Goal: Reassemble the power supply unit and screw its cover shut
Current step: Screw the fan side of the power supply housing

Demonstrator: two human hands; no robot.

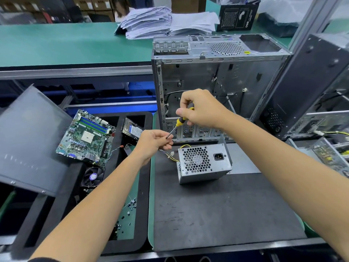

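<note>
The grey metal power supply unit (204, 163) stands on the dark mat (217, 210), fan grille and power socket facing me, yellow wires trailing from its left side. My right hand (198, 108) grips the yellow and black handle of a screwdriver (178, 122) above and left of the unit. The shaft slants down to the left. My left hand (155, 141) pinches at the screwdriver's tip; whether a screw sits between the fingers is hidden.
An open computer case (217, 82) stands behind the unit. A motherboard (86, 137), hard drive (132, 130) and fan (92, 176) lie in a black foam tray on the left, with several loose screws (130, 207) on green matting. A grey side panel (28, 140) leans far left.
</note>
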